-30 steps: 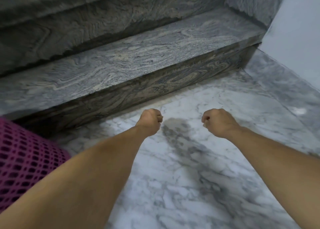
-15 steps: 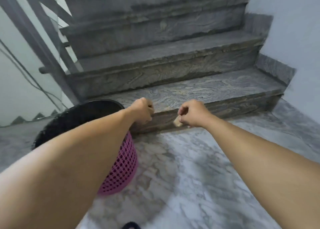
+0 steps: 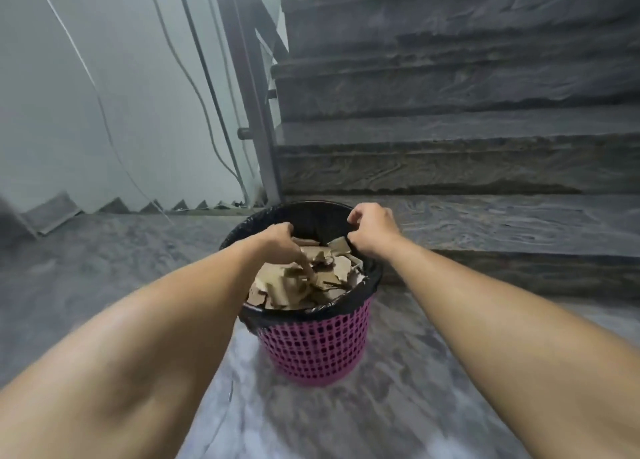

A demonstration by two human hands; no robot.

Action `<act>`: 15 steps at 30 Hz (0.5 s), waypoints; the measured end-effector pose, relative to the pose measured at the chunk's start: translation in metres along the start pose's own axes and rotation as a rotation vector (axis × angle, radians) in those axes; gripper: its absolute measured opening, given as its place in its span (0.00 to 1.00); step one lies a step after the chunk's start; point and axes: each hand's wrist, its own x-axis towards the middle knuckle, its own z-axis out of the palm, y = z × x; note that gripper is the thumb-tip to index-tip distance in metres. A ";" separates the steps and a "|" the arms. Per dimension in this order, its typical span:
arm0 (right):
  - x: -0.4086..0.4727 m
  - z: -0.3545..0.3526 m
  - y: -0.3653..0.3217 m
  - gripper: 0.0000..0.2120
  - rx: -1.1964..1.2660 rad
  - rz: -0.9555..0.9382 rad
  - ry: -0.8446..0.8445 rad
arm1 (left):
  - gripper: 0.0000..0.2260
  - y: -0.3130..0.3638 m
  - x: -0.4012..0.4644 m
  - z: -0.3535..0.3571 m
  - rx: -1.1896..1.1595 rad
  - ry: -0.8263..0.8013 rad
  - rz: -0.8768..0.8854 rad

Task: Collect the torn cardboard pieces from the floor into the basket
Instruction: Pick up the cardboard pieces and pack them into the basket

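The step in hand is judged to be the drop: both hands are held over the round pink plastic lattice basket [image 3: 313, 349], lined with a black plastic bag [image 3: 375, 271], at the centre of the frame. The left hand [image 3: 282, 245] is lowered among the torn brown cardboard pieces [image 3: 294, 287], its fingers [image 3: 306, 268] pointing down into the heap; whether a scrap is pinched there cannot be told. The right hand [image 3: 372, 231] is held curled above the far rim, and what it holds, if anything, is hidden (the frame is blurred).

To do this well, scraps should be released low, inside the liner's rim, and the heap pressed down lightly, since the basket is already nearly full and loose pieces may slide off.

The cardboard is seen as flat, ragged, tan shards, lying crisscross, up to just below the rim. None is seen on the grey marble floor [image 3: 398, 420] in the lower frame.
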 end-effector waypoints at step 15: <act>-0.023 0.004 0.060 0.04 0.221 0.479 -0.075 | 0.07 -0.046 0.001 0.021 -0.111 0.292 -0.359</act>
